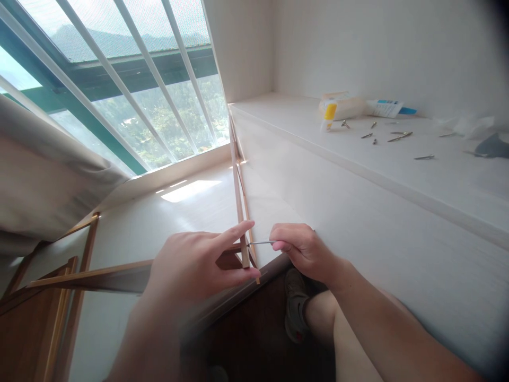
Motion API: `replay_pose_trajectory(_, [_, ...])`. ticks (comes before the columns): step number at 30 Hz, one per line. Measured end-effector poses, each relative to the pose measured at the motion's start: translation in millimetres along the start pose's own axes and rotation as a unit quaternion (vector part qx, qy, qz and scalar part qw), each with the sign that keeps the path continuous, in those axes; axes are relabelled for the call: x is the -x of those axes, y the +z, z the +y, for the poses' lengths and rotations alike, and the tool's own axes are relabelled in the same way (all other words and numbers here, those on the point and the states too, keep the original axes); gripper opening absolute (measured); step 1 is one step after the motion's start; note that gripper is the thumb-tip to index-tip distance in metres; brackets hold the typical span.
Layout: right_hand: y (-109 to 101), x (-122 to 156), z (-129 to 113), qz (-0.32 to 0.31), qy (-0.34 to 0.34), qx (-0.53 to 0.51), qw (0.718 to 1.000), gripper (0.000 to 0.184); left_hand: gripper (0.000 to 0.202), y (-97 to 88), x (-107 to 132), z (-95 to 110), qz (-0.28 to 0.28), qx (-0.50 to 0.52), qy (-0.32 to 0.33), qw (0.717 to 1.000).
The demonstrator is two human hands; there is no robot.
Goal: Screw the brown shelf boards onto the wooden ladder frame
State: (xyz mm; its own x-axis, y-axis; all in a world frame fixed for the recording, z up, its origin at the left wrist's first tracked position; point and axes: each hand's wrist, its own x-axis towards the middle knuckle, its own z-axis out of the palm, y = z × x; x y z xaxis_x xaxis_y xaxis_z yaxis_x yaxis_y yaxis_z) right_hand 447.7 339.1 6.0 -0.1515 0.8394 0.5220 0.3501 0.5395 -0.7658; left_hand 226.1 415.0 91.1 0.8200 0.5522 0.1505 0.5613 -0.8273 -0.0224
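My left hand (194,262) grips the corner of a thin wooden frame (239,201), its index finger stretched over the top and its thumb underneath. My right hand (304,250) pinches a thin metal screw or nail (259,243) and holds it level, its tip touching the frame's upright strip. The frame's long strips lean against the white cabinet side (358,223) and run up toward the window.
On the white ledge (286,119) lie a yellow-capped glue bottle (329,113), a white-and-blue tube (385,107) and several loose screws (400,136). A barred window (131,90) and a beige curtain (43,170) are at left. My shoe (294,305) rests on the dark floor below.
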Motion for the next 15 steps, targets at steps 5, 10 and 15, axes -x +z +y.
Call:
replay_pose_trajectory(5, [-0.4,0.7,0.6,0.003,0.012,-0.035,0.999,0.031,0.068,0.9,1.5,-1.6,0.006,0.003,0.005,1.0])
replay_pose_trajectory(10, [-0.5,-1.4,0.8,-0.012,0.007,-0.038,0.999,0.03,0.069,2.0,1.4,-2.8,0.008,0.002,0.009,1.0])
replay_pose_trajectory(15, [-4.1,-5.2,2.5,-0.02,-0.008,0.023,1.0,0.028,0.068,1.1,1.5,-0.7,0.007,-0.006,0.006,1.0])
